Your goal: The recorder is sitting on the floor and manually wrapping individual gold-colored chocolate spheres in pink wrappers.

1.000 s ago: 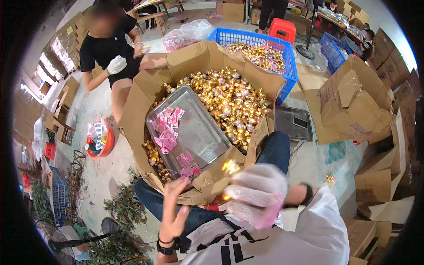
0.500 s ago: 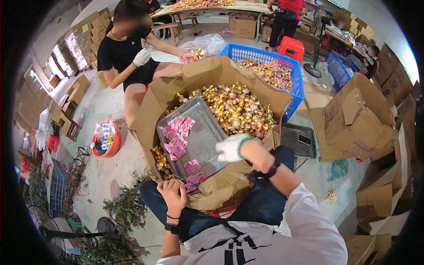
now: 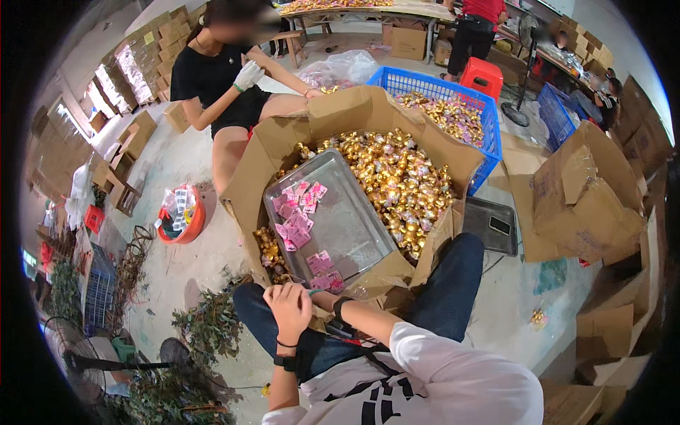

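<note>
Over my left thigh, at the near edge of the cardboard box point(image 3: 336, 110), my left hand point(image 3: 289, 306) is bare, its fingers bent and pressed together. My right hand point(image 3: 314, 292) reaches across to it. Only its wrist and green glove cuff show; its fingers are hidden behind the left hand. A grey metal tray point(image 3: 347, 230) lies tilted in the box. On its left side and near end are small pink printed packets point(image 3: 295, 230). Many shiny gold, round-bodied pieces point(image 3: 404, 177) fill the box around the tray.
Across the box sits a person in black point(image 3: 212, 85), one hand gloved. Behind the box stands a blue crate point(image 3: 496, 134) of gold pieces. On the right are a dark tray point(image 3: 482, 237) with a phone point(image 3: 499, 225) and an open carton point(image 3: 588, 191). An orange basin point(image 3: 191, 234) stands left.
My right hand has swung from above the tray down and left to my left hand. The view has shifted slightly. The seated person's gloved hand has risen.
</note>
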Demonstrator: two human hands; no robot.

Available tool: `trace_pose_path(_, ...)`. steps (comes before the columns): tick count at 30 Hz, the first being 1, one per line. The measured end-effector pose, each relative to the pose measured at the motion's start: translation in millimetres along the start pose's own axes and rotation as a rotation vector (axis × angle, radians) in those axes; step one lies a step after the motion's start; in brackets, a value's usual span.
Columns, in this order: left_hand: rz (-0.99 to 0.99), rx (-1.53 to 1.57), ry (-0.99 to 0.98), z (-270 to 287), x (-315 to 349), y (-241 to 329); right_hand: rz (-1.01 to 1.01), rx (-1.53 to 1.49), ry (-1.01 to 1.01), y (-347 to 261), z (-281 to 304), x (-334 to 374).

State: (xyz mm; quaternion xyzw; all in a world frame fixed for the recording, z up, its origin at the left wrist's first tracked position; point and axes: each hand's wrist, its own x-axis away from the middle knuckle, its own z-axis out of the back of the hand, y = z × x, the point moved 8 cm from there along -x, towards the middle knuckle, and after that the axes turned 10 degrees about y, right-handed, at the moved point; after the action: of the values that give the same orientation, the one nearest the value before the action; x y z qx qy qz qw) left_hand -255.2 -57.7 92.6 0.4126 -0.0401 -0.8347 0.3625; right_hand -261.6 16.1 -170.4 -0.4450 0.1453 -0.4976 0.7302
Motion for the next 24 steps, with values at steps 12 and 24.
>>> trace_pose_path(12,0.010,0.016,0.017,-2,6,0,0.088,-0.013,0.355,12,28,58)
trace_pose_path(24,0.032,0.007,0.031,5,0,-8,0.001,0.056,0.223,-17,41,85)
